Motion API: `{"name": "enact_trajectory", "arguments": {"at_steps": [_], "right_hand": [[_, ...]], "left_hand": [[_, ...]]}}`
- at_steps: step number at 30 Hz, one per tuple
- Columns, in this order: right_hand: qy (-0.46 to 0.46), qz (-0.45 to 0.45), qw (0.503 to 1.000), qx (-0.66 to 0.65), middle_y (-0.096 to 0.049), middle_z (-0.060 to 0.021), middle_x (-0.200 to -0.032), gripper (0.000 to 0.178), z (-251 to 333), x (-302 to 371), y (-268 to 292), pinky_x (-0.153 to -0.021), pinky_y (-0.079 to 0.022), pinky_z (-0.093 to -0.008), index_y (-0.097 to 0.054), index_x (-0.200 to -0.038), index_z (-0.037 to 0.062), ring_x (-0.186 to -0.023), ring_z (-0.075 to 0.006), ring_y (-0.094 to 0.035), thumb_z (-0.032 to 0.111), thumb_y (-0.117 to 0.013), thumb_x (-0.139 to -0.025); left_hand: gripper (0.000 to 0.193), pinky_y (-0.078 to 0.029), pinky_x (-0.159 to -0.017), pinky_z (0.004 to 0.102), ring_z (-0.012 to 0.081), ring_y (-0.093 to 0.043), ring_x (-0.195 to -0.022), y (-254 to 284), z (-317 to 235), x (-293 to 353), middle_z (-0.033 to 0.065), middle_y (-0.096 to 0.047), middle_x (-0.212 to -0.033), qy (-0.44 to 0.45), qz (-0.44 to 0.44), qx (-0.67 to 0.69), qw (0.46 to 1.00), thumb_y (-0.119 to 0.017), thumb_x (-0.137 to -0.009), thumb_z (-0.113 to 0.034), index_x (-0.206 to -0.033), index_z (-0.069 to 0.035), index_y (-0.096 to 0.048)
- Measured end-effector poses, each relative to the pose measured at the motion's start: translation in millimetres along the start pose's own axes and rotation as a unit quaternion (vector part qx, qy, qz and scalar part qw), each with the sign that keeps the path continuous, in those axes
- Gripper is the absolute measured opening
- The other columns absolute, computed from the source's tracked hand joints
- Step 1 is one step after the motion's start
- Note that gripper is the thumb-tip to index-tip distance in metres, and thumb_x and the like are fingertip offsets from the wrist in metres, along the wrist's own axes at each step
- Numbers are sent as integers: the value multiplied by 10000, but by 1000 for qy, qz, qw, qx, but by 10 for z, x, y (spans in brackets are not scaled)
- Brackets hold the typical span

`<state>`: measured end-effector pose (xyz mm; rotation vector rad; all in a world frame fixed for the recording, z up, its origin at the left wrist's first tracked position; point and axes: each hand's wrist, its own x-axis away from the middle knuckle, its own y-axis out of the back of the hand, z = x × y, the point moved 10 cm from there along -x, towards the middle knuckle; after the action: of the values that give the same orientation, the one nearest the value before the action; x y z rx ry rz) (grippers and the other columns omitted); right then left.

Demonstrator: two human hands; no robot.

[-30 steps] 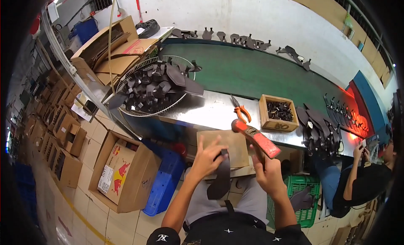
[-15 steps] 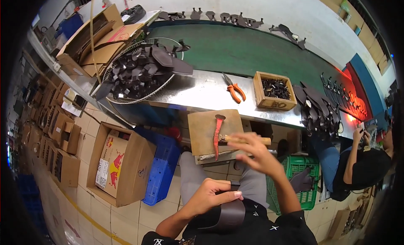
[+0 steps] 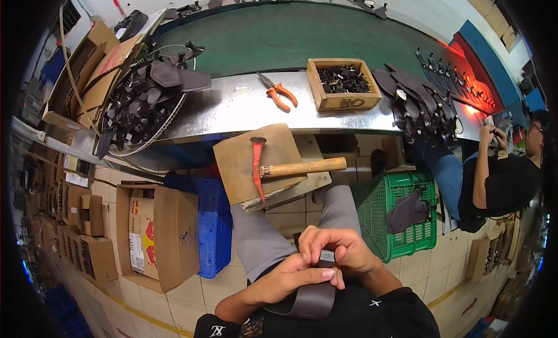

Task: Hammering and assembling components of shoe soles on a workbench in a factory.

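The left hand [image 3: 290, 278] has its grip closed on a dark brown piece [image 3: 314, 303], the thumb lying along it near the upper end. The right hand [image 3: 344, 251] has its grip closed there too, fingers curled round the small dark clip [image 3: 326, 256] at that end. The piece is held off any surface, in front of the black shirt [image 3: 378, 315], well below the near edge of the desk [image 3: 232, 105], its broad lower part bending to the left.

A tan board [image 3: 235, 164] sits at the desk's near edge, turned askew. Across it lies a hammer [image 3: 305, 166], its red head on the board and its wooden handle running out past the board's right edge.

On the desk's metal strip, orange-handled pliers [image 3: 282, 98] lie with their tips toward the far edge. Just right of them stands a wooden box [image 3: 351, 101] filled with small black parts [image 3: 343, 79]. A heap of dark pieces [image 3: 415, 100] lies farther right, hanging over the near edge; more dark parts [image 3: 145, 94] fill a wire basket at the desk's left end. A green crate [image 3: 412, 245] stands on the floor, near a co-worker [image 3: 505, 175] at far right
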<state>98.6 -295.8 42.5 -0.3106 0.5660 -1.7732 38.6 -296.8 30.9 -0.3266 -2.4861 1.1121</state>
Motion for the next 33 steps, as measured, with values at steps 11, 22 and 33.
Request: {"name": "enact_trajectory", "arguments": {"at_steps": [11, 22, 33], "right_hand": [[30, -44, 998, -45, -603, -99, -864, 543, -8, 162, 202, -838, -396, -357, -632, -854, 22, -910, -235, -492, 556, -561, -920], [2, -130, 989, 74, -562, -161, -1269, 619, 96, 252, 414, -909, -429, -339, -592, -1204, -12, -1062, -203, -543, 539, -590, -922], [163, -100, 890, 414, -709, -140, -1105, 206, 740, 344, 407, -956, -486, -394, -717, -1015, -2, -1074, -285, -678, -23, -631, -830]], "left_hand": [[255, -459, -862, 262, 150, -602, -967, -59, 81, -175, 93, -656, -1000, 31, -59, -15, 998, -520, -1005, -232, -960, 0, -617], [300, -448, -892, 265, 118, -592, -963, 77, 12, -304, 61, -646, -1004, -5, -76, -85, 993, -517, -1013, -290, -975, -8, -613], [435, -416, -944, 271, 141, -523, -1112, 269, 46, -467, 66, -567, -1224, -69, -104, -156, 980, -509, -1008, -308, -1338, -25, -497]]}}
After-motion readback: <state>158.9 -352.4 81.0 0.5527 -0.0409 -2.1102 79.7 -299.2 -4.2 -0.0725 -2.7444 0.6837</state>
